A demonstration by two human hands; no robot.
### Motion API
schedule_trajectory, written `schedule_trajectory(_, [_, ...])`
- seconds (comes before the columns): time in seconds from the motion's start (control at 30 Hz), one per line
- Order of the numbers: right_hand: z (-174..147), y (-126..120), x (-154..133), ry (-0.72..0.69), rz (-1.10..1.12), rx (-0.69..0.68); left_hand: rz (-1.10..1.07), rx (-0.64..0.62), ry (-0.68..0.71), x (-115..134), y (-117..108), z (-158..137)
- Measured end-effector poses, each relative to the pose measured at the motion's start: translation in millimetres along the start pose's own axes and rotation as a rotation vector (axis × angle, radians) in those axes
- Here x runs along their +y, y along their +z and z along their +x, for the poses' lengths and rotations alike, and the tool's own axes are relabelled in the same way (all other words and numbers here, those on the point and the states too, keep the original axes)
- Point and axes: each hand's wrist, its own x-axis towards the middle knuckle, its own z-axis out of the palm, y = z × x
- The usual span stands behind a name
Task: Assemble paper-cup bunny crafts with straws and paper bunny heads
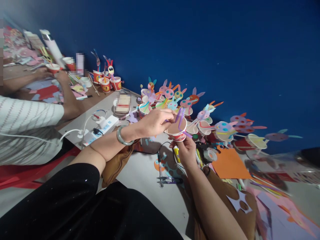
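A red-and-white paper cup [179,136] is tilted toward me above the table, its open mouth facing up. My right hand [187,150] is closed around the cup's lower part from below. A bent purple straw [180,120] rises from the cup's rim, and another purple end sticks out at its right side. My left hand [156,121] is at the left of the rim, fingers pinched on a purple straw piece; the exact contact is partly hidden by the fingers. Behind the hands stand several finished-looking cups with paper rabbit heads [168,93] on straws.
Thread snips [170,180] and a pen [160,165] lie below the hands. Orange paper [231,163], a clear bottle [282,166] and purple paper scraps [240,201] are rightward. At left are a white power strip [102,130] and a co-worker's arms [68,96].
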Motion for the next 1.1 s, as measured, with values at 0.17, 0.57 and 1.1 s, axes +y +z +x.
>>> schedule_trajectory(0.17, [0, -1, 1, 0.046, 0.075, 0.001, -0.008, 0.015, -0.019, 0, -1, 0])
schedule_trajectory(0.57, [3, -2, 2, 0.103, 0.174, -0.062, -0.181, 0.04, -0.128, 4, -3, -2])
schedule_trajectory(1.1, [0, -5, -1, 0.111, 0.091, -0.221, -0.621, -0.135, -0.21, 3, -13, 4])
